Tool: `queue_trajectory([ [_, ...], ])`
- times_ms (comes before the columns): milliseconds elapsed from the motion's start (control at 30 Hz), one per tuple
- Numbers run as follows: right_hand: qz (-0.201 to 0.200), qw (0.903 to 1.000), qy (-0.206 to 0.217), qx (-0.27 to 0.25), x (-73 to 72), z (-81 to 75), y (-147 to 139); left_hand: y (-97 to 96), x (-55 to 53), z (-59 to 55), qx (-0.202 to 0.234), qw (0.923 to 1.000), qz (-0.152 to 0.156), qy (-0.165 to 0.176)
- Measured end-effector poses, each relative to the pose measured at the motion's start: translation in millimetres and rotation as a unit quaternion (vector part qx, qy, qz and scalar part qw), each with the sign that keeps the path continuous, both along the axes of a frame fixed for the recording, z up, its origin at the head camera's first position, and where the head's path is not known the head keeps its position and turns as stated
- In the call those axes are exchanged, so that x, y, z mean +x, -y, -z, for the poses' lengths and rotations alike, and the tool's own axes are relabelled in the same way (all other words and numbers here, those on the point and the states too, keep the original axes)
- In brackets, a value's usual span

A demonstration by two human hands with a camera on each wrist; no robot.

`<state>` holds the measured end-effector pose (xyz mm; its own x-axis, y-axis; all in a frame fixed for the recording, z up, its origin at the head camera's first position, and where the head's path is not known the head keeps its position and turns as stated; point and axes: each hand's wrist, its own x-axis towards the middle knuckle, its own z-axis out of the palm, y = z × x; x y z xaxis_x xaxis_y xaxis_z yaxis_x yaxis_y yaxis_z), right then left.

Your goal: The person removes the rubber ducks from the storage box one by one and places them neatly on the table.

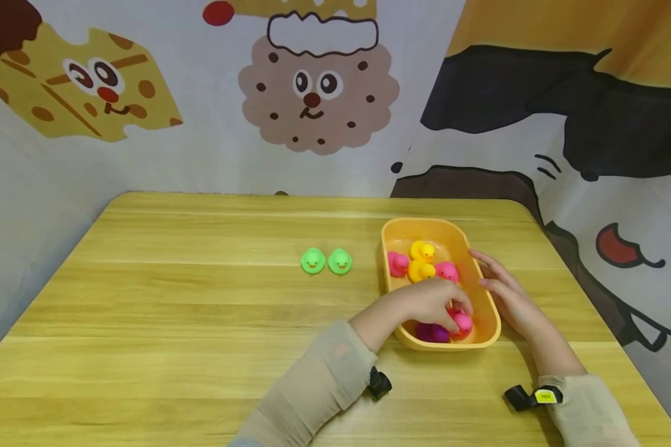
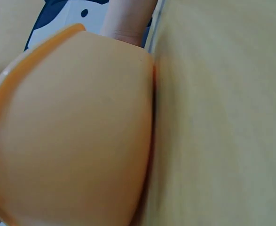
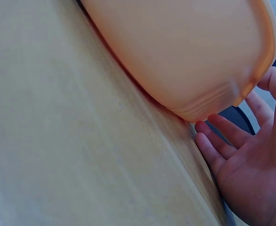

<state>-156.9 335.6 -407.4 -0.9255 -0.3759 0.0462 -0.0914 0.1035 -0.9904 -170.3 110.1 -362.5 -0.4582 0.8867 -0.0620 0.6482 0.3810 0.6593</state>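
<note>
My left hand (image 1: 433,301) reaches over the near rim into an orange plastic bin (image 1: 483,292). Its thumb and fingers curl round a pink rubber duck (image 1: 461,325) at the bin's near end, beside a purple duck (image 1: 432,333) partly covered by the hand. Farther back in the bin sit two yellow ducks (image 1: 423,251) and two more pink ducks (image 1: 398,264). Along the right side, my right hand (image 1: 509,295) touches the bin's outer wall and rim with fingers extended. The right wrist view shows those fingers (image 3: 227,127) against the bin's corner (image 3: 199,101).
Two green ducks (image 1: 340,262) stand side by side on the wooden table (image 1: 173,310), left of the bin. Behind the table hangs a cloth printed with cartoon figures (image 1: 319,93). Each wrist carries a small black camera (image 1: 378,383).
</note>
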Motion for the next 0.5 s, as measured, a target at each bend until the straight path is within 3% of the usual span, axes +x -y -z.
queue_trajectory([
  [500,-0.002,1.0,-0.005,0.002,1.1,-1.9,0.7,-2.7,-0.8,1.9,-0.003,0.9997,-0.018,-0.014],
])
